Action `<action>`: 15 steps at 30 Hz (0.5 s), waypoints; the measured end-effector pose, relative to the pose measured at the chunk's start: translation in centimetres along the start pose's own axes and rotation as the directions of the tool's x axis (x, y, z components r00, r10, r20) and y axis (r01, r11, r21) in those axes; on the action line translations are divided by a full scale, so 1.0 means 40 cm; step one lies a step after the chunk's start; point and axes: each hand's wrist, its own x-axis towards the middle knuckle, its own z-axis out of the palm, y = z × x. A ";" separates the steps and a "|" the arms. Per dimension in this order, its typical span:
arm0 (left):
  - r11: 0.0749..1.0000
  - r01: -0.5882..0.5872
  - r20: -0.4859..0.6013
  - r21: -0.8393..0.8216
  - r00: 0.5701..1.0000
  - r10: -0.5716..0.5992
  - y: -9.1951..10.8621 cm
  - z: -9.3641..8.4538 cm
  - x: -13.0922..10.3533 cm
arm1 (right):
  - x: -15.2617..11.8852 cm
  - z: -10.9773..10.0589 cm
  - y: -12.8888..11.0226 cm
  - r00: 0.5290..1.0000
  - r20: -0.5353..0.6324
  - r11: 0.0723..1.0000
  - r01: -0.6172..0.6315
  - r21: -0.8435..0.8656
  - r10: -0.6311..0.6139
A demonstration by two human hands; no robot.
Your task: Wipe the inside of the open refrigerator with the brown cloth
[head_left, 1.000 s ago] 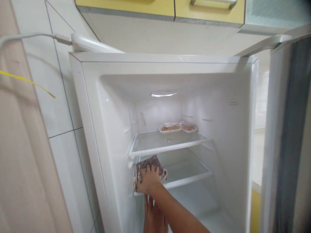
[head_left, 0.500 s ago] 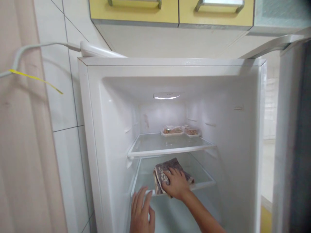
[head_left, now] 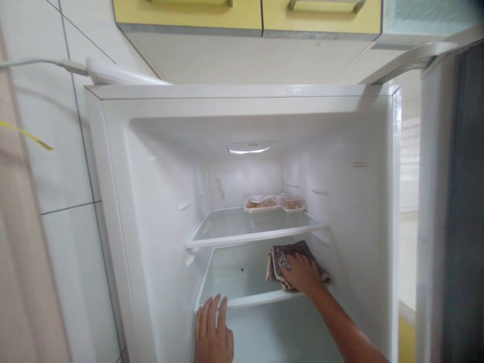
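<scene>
Cloth [head_left: 280, 257] under our right hand [head_left: 298, 272], lying on lower glass shelf [head_left: 234, 275] at its right end, near fridge [head_left: 151, 201] side wall. We go big to small: open fridge, upper shelf [head_left: 245, 227] with two food trays [head_left: 272, 203] at back, lower shelf, cloth. Right fingers spread flat, pressing cloth, not pinching. Left hand [head_left: 214, 335] flat, fingers open, touching lower shelf front rim. We judge cloth soft, light, limp, likely to bunch; best held by palm pressure on top or pinched at folded edge.
</scene>
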 end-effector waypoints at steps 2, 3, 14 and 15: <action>1.000 0.014 -0.005 0.000 1.000 -0.014 0.003 0.004 -0.002 | 0.039 0.011 -0.022 0.999 -0.032 0.999 -0.008 -0.031 0.007; 1.000 0.018 -0.006 -0.001 1.000 -0.018 0.005 0.006 -0.003 | 0.060 0.017 -0.031 0.999 -0.039 0.999 -0.012 -0.038 0.010; 0.998 0.067 -0.030 0.000 0.997 -0.067 0.010 0.039 -0.026 | 0.269 0.074 -0.031 0.995 0.092 0.999 0.023 0.049 -0.027; 0.997 0.073 -0.038 -0.004 0.997 -0.073 0.011 0.044 -0.028 | 0.274 0.074 -0.036 0.995 0.092 0.998 0.024 0.053 -0.028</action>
